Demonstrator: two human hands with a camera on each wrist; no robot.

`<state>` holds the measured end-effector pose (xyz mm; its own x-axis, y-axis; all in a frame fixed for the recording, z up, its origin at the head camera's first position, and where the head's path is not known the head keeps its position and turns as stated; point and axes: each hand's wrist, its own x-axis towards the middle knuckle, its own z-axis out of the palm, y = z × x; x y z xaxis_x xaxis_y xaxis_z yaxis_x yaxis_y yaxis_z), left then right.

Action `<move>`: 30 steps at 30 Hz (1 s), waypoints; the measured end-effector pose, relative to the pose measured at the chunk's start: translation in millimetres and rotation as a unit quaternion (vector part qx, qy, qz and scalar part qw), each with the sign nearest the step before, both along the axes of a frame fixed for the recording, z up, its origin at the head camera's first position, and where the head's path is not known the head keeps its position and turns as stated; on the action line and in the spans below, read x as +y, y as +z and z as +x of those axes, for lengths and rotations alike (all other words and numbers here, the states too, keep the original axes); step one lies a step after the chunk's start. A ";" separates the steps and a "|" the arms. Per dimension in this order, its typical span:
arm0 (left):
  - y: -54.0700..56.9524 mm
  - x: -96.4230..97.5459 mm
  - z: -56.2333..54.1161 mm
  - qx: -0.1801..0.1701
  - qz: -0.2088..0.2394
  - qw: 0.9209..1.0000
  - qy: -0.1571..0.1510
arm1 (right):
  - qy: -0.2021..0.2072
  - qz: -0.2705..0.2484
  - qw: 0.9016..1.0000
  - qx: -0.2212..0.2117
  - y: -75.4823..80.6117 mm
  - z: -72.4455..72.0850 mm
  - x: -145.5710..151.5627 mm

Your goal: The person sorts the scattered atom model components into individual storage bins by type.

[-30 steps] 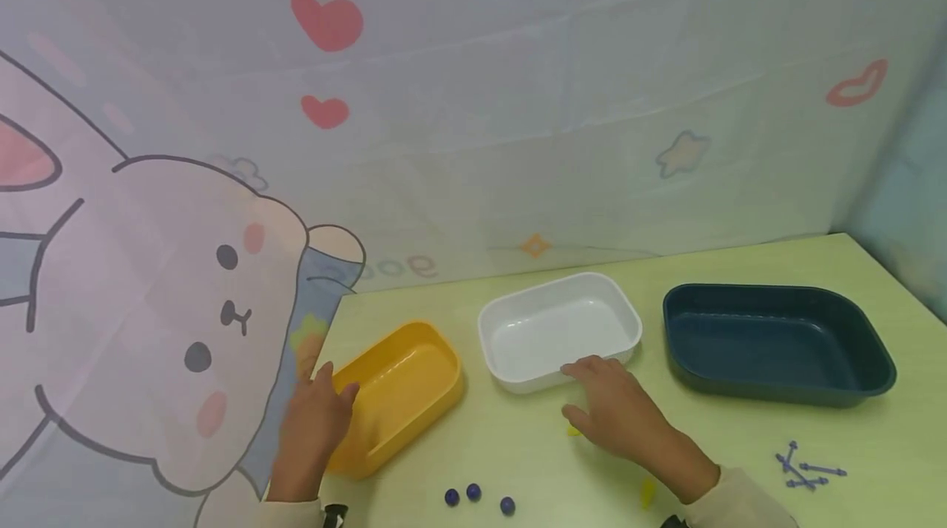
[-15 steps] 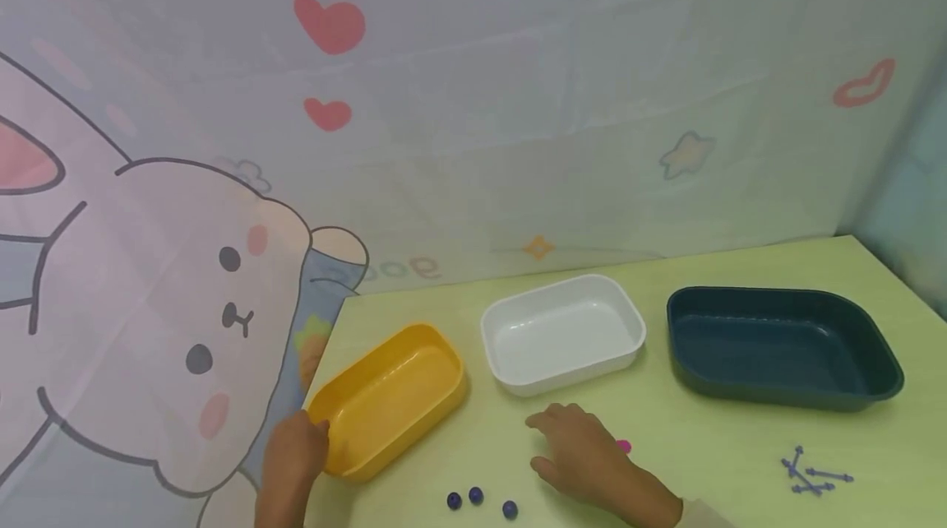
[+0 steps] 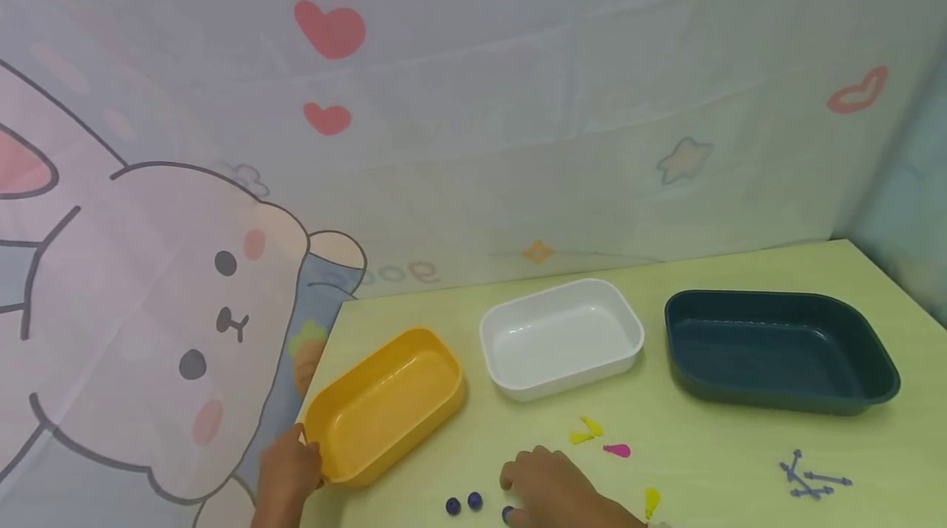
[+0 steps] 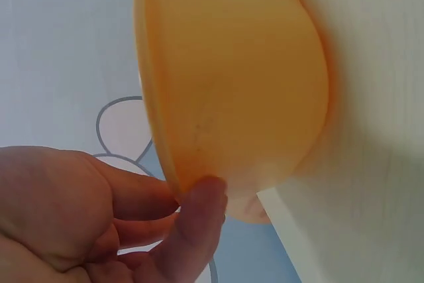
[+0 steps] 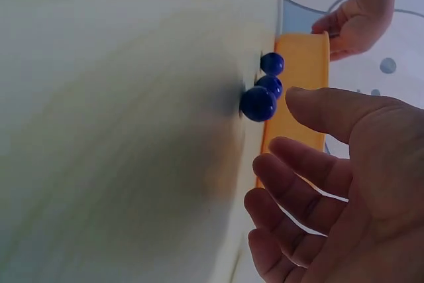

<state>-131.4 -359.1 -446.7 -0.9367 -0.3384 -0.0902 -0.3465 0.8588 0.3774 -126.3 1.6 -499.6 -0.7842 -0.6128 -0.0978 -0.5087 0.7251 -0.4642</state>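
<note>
A yellow-orange bin stands at the table's left edge. My left hand pinches its near left rim; in the left wrist view the thumb lies on the outer wall and the fingers curl behind the rim. Three dark blue beads lie on the table to the right of the bin. Over the nearest of them hovers my right hand, fingers spread and loosely bent, holding nothing. In the right wrist view its thumb is close to that bead, seemingly apart from it.
A white bin and a larger dark teal bin stand farther back. Yellow teardrop-shaped pieces and a pink one lie right of my right hand. Several purple double-ended sticks lie at the right. A printed cloth hangs behind.
My left hand has moved down to the bin's near left corner and taken hold of its rim. My right hand has moved from beside the white bin down and left to the beads.
</note>
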 end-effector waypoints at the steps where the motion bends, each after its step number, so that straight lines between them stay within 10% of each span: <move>1: -0.6 -0.3 0.1 0.001 0.006 1.000 0.005 | 0.003 0.006 1.000 -0.002 -1.8 0.3 -1.5; 30: -4.8 -8.0 -0.7 -0.013 0.024 0.999 0.036 | 0.006 -0.013 0.999 0.048 -4.6 -1.0 -7.1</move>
<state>-132.1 -367.1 -451.6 -0.9072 -0.3994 -0.1320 -0.4170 0.8129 0.4066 -127.3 -5.6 -504.2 -0.7813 -0.6241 -0.0061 -0.5610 0.7065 -0.4315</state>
